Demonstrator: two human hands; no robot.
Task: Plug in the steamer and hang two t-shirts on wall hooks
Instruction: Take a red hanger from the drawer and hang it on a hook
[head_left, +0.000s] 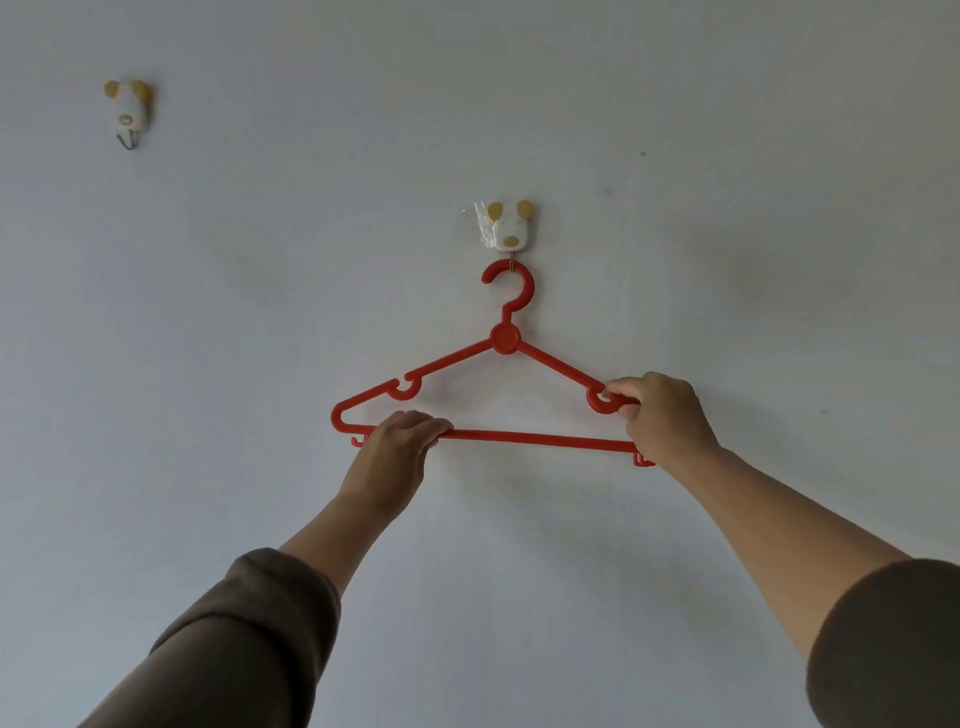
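I find the red hanger (503, 338) seated on the nearer wall hook (511, 231), my left hand (400, 447) curled over its bottom bar, right hand (660, 415) pinching its shoulder notch; I judge it light, rigid, best held there.

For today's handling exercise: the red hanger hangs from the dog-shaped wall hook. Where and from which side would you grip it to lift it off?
Grip the red hanger by its straight bottom bar and a sloped shoulder arm, coming from below, as the left hand and right hand do. Its top curve sits over the wall hook, so it probably frees upward.
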